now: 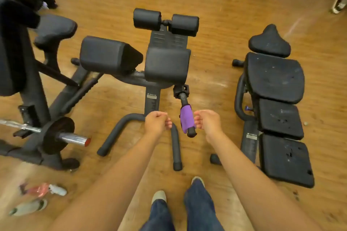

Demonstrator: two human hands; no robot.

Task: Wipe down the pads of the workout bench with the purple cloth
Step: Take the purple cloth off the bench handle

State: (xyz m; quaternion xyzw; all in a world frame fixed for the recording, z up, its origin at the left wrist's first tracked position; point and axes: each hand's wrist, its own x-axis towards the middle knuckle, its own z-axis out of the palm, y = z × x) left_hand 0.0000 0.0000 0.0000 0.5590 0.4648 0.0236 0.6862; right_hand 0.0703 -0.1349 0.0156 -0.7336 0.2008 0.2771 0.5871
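Observation:
The purple cloth (186, 118) is wrapped around the black handle bar (183, 99) that sticks out toward me from the workout bench. The bench has a square black pad (167, 65) in the middle, a second wedge-shaped pad (107, 55) to its left and two roller pads (165, 21) behind. My right hand (207, 123) is curled just right of the cloth, its fingertips at the cloth's edge; whether they pinch it is hidden. My left hand (156, 123) is a loose fist left of the handle and holds nothing.
A worn flat bench (277, 110) with several cracked pads lies to the right. At the left stands a rack with a barbell and plate (56, 134). The bench's floor legs (175, 148) spread in front of my feet (159, 196). Shoes and a bottle (43, 190) lie at lower left.

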